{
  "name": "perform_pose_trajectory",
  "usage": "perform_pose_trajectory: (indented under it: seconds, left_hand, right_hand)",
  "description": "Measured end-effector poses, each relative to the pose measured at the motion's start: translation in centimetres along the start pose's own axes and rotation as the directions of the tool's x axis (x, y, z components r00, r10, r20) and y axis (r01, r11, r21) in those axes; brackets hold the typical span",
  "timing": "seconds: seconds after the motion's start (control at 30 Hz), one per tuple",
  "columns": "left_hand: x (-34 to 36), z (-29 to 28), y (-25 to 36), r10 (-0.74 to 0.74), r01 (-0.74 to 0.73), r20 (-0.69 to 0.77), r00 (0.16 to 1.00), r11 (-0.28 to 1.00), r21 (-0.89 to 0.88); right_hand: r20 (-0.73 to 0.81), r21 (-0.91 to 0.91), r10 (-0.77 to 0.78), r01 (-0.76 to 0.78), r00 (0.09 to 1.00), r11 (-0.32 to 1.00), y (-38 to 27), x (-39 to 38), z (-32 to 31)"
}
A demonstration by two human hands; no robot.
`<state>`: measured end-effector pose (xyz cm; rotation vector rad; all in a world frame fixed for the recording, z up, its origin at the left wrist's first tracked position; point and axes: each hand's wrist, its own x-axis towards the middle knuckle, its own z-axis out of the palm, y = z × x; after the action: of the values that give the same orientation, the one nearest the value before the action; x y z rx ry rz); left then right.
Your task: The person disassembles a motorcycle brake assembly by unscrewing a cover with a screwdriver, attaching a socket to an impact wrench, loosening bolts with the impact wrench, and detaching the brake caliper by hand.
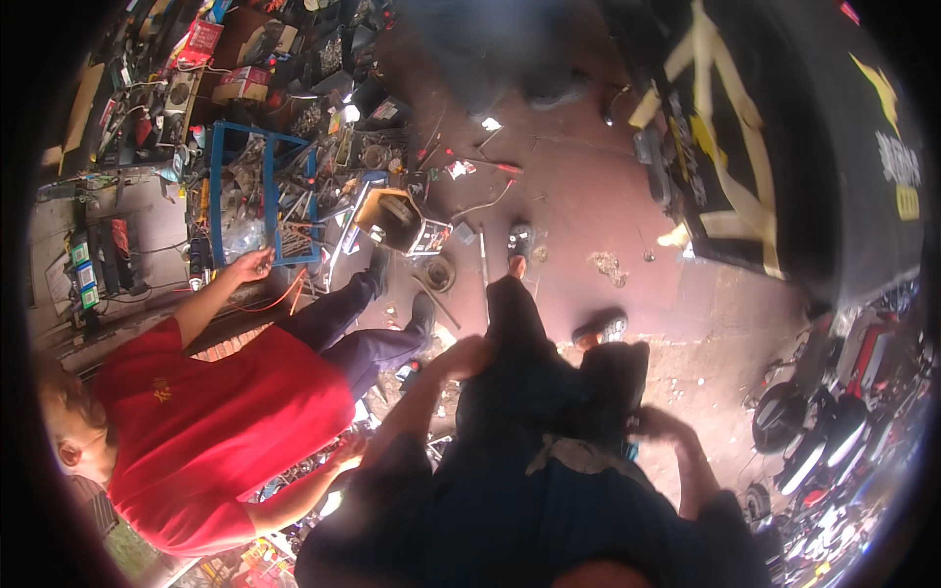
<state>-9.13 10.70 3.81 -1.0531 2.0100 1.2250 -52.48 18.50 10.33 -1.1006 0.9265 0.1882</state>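
Observation:
Against the dark trousers [518,387], at my left thigh, rests my left hand [469,359]; its fingers are turned away and partly hidden. My right hand [655,423] hangs by my right hip, dark and in shadow, its fingers hard to make out. A small teal patch [632,452] shows just below it, and I cannot tell whether the hand holds it. To my left a person in a red shirt [221,421] reaches one hand [255,265] toward a blue metal frame [218,191] that stands among many tools.
An open cardboard box [371,218] and a coiled ring [438,273] lie on the reddish floor [569,211] ahead. Loose rods and wires are scattered there. At right stand a dark taped panel [804,127] and parked motorcycles [833,421]. Cluttered shelves [181,93] fill the far left.

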Motion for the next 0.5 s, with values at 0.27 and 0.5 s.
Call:
perform_pose_trajectory:
  seconds: [0.27, 0.5]
  left_hand:
    - [6.4, -11.1, -7.6, 0.111, -0.150, -0.104, 0.988, 0.816, -0.558]
    - [33.3, -15.1, -25.0, -0.321, 0.208, -0.500, 0.804, 0.940, -0.270]
  right_hand:
    - [-0.172, 0.340, 0.240, -0.171, 0.956, 0.925, -5.0, 13.4, -6.8]
    - [-0.794, 0.498, 0.174, 0.460, 0.582, 0.735, 9.0, 39.9, -23.2]
